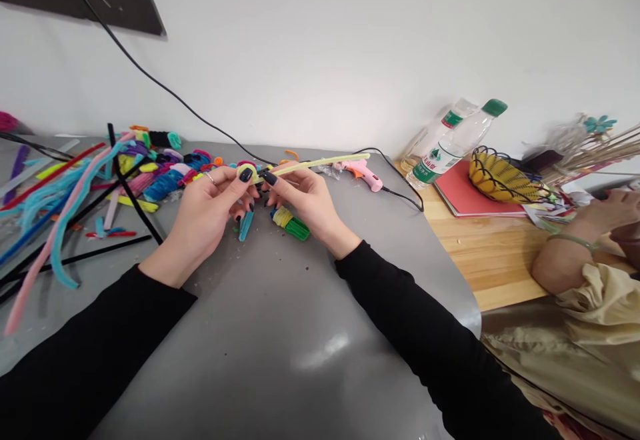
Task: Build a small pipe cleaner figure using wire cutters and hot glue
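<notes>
Between my fingertips is a pale yellow pipe cleaner (320,161), its free end sticking out to the right past my right hand. My left hand (213,217) is closed in a pinch on the yellow coil at its other end. My right hand (310,200) pinches the same strand close beside it, thumb and fingers together. Below the hands, a short blue piece (245,225) and a green and yellow pipe-cleaner bundle (291,225) lie on the grey table cover (280,333). The fingers partly hide the coil.
Loose pipe cleaners (65,207) and fuzzy coiled pieces (170,173) spread at the left. A pink glue gun (364,173) with a black cord lies behind my right hand. Two bottles (437,160), a yellow basket (505,177) and another person's arm (570,253) are at the right.
</notes>
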A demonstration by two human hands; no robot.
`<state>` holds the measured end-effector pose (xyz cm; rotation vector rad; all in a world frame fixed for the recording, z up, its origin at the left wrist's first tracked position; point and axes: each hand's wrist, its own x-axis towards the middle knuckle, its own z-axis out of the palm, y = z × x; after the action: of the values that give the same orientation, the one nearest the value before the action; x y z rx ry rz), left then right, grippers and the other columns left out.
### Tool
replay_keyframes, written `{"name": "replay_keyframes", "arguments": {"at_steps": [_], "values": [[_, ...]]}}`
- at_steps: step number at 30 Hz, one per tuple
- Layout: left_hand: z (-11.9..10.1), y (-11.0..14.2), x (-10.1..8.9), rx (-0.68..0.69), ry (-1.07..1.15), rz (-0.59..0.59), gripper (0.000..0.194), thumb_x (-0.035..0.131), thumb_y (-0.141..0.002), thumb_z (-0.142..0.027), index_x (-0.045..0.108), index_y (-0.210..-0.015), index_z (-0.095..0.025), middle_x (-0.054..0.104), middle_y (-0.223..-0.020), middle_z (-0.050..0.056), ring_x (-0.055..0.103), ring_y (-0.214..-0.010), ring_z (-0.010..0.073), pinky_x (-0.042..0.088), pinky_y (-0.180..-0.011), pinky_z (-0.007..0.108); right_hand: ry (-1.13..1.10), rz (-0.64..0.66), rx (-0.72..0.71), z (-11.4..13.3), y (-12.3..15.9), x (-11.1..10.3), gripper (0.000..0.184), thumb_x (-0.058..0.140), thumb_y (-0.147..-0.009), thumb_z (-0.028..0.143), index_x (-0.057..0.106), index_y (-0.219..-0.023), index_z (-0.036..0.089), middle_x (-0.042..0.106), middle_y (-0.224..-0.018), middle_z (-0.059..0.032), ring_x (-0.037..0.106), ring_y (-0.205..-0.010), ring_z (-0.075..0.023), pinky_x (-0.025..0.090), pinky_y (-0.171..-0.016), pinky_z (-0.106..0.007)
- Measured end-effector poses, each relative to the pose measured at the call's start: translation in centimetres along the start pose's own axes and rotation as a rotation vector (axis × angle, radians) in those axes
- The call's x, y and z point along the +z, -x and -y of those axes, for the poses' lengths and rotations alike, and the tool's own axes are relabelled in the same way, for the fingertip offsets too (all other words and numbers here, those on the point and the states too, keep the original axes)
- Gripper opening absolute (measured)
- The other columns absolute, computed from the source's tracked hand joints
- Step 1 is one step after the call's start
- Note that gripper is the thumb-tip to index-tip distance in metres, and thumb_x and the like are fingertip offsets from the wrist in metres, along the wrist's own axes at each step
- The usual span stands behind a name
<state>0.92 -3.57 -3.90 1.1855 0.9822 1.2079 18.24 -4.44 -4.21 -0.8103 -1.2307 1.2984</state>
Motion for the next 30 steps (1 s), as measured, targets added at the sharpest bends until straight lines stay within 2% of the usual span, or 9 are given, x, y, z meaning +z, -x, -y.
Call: {"name": "replay_keyframes", "arguments": {"at_steps": [3, 8, 18, 22, 25, 27, 30], "values": [[-0.19, 0.02, -0.01, 0.001, -0.058, -0.012, 0.053, 0.095, -0.064, -0.063, 0.071, -0.081, -0.019, 0.07, -0.071, 0.002, 0.058, -0.057, 0.0124, 0.041, -0.046, 0.023, 0.025, -0.041, -0.014, -0.3, -0.12, 0.1, 0.05, 0.088, -0.072, 0.068, 0.072, -0.086, 0.023, 0.068, -0.076, 0.0021, 0.061, -0.063, -0.0116, 0.053, -0.062, -0.027], [-0.56, 0.13, -0.16, -0.002, -0.151, 0.087, 0.045, 0.09, -0.071, -0.058, 0.069, -0.076, -0.019, 0.067, -0.067, 0.002, 0.054, -0.053, 0.0118, 0.04, -0.045, 0.023, 0.051, -0.075, -0.007, -0.67, -0.19, -0.24, 0.053, 0.086, -0.073, 0.069, 0.066, -0.081, 0.022, 0.066, -0.073, 0.0025, 0.06, -0.064, -0.0116, 0.052, -0.064, -0.027], [-0.49, 0.03, -0.46, 0.036, -0.273, 0.245, 0.045, 0.086, -0.076, -0.058, 0.065, -0.068, -0.02, 0.063, -0.061, 0.001, 0.05, -0.049, 0.0108, 0.04, -0.045, 0.023, 0.024, -0.042, -0.028, -0.97, -0.26, -0.35, 0.052, 0.087, -0.073, 0.068, 0.064, -0.08, 0.023, 0.063, -0.072, 0.0028, 0.058, -0.063, -0.0125, 0.051, -0.063, -0.028], [-0.63, 0.11, -0.58, 0.016, -0.268, 0.312, 0.042, 0.086, -0.077, -0.056, 0.065, -0.069, -0.021, 0.063, -0.06, 0.001, 0.051, -0.049, 0.0121, 0.04, -0.044, 0.023, -0.015, 0.007, 0.038, -0.56, -0.18, -0.36, 0.052, 0.092, -0.068, 0.065, 0.064, -0.08, 0.023, 0.065, -0.075, 0.0031, 0.058, -0.063, -0.0114, 0.052, -0.063, -0.027], [-0.78, 0.19, -0.57, -0.004, -0.258, 0.368, 0.041, 0.088, -0.077, -0.052, 0.064, -0.066, -0.02, 0.061, -0.059, 0.0, 0.051, -0.049, 0.0118, 0.041, -0.045, 0.023, -0.028, 0.07, 0.09, -0.3, -0.09, -0.5, 0.047, 0.093, -0.07, 0.059, 0.066, -0.082, 0.023, 0.067, -0.079, 0.0019, 0.06, -0.065, -0.0117, 0.054, -0.063, -0.028], [-0.81, 0.19, -0.51, -0.021, -0.228, 0.354, 0.042, 0.09, -0.074, -0.052, 0.064, -0.066, -0.02, 0.061, -0.059, 0.0, 0.05, -0.049, 0.0112, 0.04, -0.045, 0.023, -0.046, 0.084, 0.094, -0.3, -0.08, -0.63, 0.044, 0.093, -0.073, 0.057, 0.067, -0.085, 0.023, 0.067, -0.082, 0.0015, 0.061, -0.066, -0.0119, 0.054, -0.064, -0.028], [-0.73, 0.04, -0.41, -0.055, -0.107, 0.219, 0.043, 0.095, -0.068, -0.053, 0.069, -0.071, -0.019, 0.062, -0.062, 0.0, 0.051, -0.051, 0.0111, 0.038, -0.043, 0.022, -0.072, 0.034, 0.058, -0.44, -0.2, -0.78, 0.044, 0.091, -0.075, 0.058, 0.066, -0.085, 0.023, 0.066, -0.079, 0.0026, 0.06, -0.065, -0.0107, 0.053, -0.062, -0.026]]}}
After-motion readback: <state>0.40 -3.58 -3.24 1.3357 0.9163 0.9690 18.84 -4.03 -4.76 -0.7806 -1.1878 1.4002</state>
